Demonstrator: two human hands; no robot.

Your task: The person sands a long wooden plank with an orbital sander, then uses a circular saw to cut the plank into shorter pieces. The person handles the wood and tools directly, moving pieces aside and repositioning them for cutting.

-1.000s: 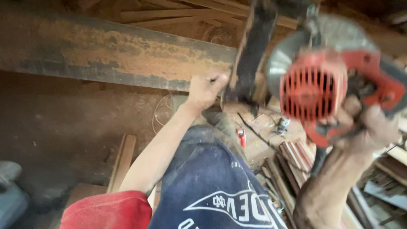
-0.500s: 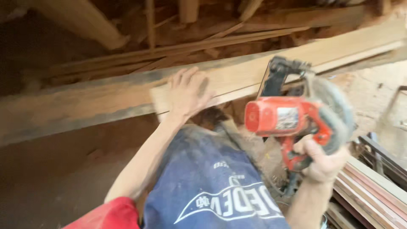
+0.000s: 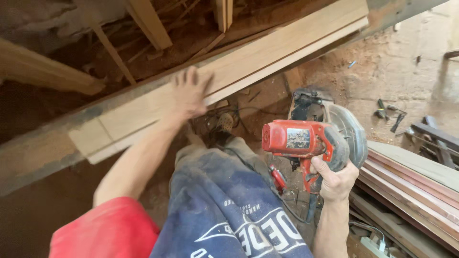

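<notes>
I note a sawdust-strewn workshop floor (image 3: 392,71) with stacked planks (image 3: 416,191) at right. The left hand (image 3: 189,93) lies flat, fingers spread, on a long pale board (image 3: 267,57). The right hand (image 3: 334,179) grips a red circular saw (image 3: 311,138), held clear below the board. The blade is mostly hidden by its guard.

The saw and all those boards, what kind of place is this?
Probably a woodworking shop. The right hand holds a red circular saw, the left hand presses a long plank, and stacked boards lie over a sawdust floor.
</notes>
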